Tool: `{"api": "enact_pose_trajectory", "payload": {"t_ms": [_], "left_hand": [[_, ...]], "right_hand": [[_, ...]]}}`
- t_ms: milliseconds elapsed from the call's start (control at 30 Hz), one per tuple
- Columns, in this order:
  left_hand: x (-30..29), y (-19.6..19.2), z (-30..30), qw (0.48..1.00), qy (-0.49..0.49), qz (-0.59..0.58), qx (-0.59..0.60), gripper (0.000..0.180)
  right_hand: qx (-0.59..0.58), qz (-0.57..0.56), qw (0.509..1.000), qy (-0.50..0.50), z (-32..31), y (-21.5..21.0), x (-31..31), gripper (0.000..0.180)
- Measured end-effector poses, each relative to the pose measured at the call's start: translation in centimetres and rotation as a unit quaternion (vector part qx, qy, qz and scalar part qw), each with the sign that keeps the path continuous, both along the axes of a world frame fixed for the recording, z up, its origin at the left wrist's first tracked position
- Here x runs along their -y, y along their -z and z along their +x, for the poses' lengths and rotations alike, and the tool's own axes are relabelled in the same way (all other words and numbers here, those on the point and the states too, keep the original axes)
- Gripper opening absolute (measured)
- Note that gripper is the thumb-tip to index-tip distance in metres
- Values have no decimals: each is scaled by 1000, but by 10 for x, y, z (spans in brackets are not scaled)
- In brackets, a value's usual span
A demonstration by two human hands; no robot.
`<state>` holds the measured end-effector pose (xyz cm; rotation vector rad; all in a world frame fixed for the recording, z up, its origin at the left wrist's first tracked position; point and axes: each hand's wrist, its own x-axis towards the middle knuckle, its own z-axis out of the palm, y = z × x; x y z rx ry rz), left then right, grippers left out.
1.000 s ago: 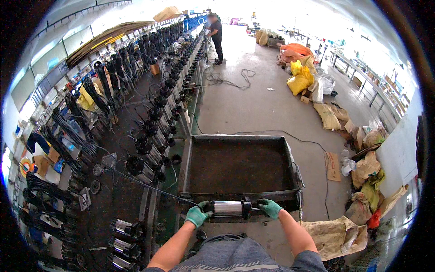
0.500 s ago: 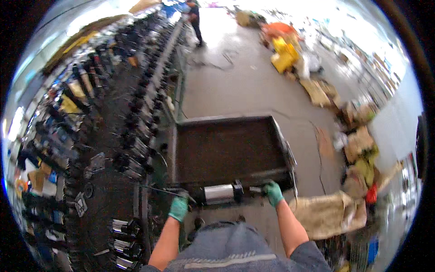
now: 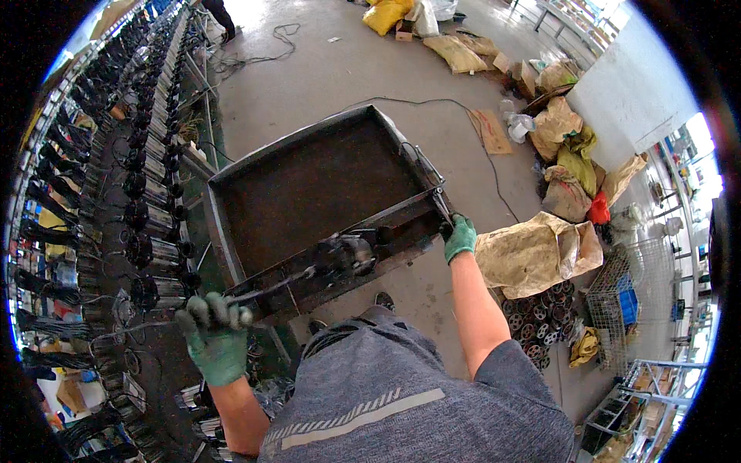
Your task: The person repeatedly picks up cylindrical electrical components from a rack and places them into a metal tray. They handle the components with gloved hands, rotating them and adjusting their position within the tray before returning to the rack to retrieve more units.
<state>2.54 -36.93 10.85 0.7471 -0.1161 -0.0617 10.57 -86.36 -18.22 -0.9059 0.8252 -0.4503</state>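
My left hand (image 3: 214,339), in a green glove with dark fingertips, is raised beside the near left end of the tray. Its fingers are apart and slightly bent, with nothing visible in them. A dark cable (image 3: 266,292) runs close by it to a blurred, dark round motor (image 3: 347,255) on the tray's near ledge. My right hand (image 3: 461,238), also in a green glove, is closed at the tray's near right corner around a slim metal tool (image 3: 441,204); its exact kind is hidden. The shallow dark metal tray (image 3: 309,201) lies ahead of me.
A long row of silver and black motors (image 3: 158,251) with cables lines the left. Right of me are a tan sack (image 3: 532,255), dark wheel-like parts (image 3: 540,320) and a wire cage (image 3: 633,293). A black cable (image 3: 494,181) crosses the floor; a person (image 3: 220,17) stands far left.
My view has turned to the right. My left hand has come away from the cable and opened. The motor now shows a dark round end instead of its silver side.
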Motion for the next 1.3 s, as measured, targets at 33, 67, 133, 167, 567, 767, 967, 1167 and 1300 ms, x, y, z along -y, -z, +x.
{"api": "enact_pose_trajectory", "payload": {"t_ms": [33,67,133,167,567,767,967,1167,1300], "left_hand": [[9,3,4,999,22,-35,-9,41],[22,8,8,998,30,-32,-37,40],[43,19,15,994,40,-21,-97,39],[49,25,20,995,69,-22,-65,38],[53,54,21,997,64,-5,-40,43],[56,49,15,996,67,11,-56,40],[47,58,9,997,33,12,-73,38],[-8,66,5,980,-142,-54,-127,36],[-84,87,-9,948,-255,-27,-191,39]], "right_hand": [[3,0,1000,2,8,7,5,18],[-14,-26,999,-21,11,14,10,20],[-50,-74,993,-73,15,32,16,23],[-119,-174,971,-115,12,41,27,26],[-96,-542,796,-250,-11,-13,-45,27],[-154,-574,739,-318,9,-4,-84,25],[-228,-511,730,-394,26,10,-90,31],[-174,-448,792,-376,28,-11,-88,33],[-52,-537,761,-360,2,-60,-138,32]]}}
